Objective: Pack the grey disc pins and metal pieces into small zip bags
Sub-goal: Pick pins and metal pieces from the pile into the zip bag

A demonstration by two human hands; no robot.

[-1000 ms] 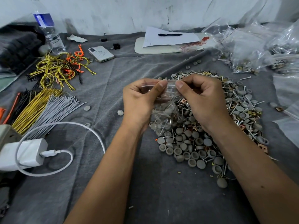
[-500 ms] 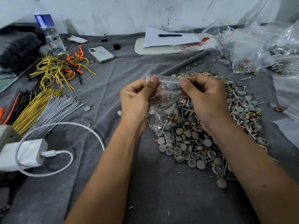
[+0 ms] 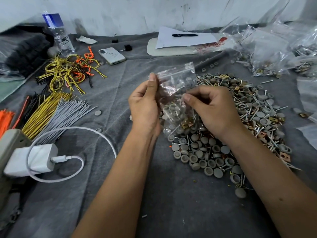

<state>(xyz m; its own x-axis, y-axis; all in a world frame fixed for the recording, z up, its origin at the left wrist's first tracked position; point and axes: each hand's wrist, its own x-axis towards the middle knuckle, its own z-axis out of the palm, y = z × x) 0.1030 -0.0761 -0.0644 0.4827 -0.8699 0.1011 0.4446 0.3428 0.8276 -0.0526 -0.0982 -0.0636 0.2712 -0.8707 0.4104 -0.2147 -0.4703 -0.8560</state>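
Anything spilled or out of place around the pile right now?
A few grey discs lie loose on the cloth, away from the pile: one by the grey ties, and one off the pile's near end. Small yellow bits lie nearby. The bag, held by the left hand, looks intact.

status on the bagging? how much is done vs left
Done: several filled clear bags lie at the far right. In hand: the left hand grips one small zip bag already holding discs and metal pieces; the right hand pinches its side. Whether its zip is closed is unclear. Left: a large loose pile of grey discs, screws and clips on the cloth.
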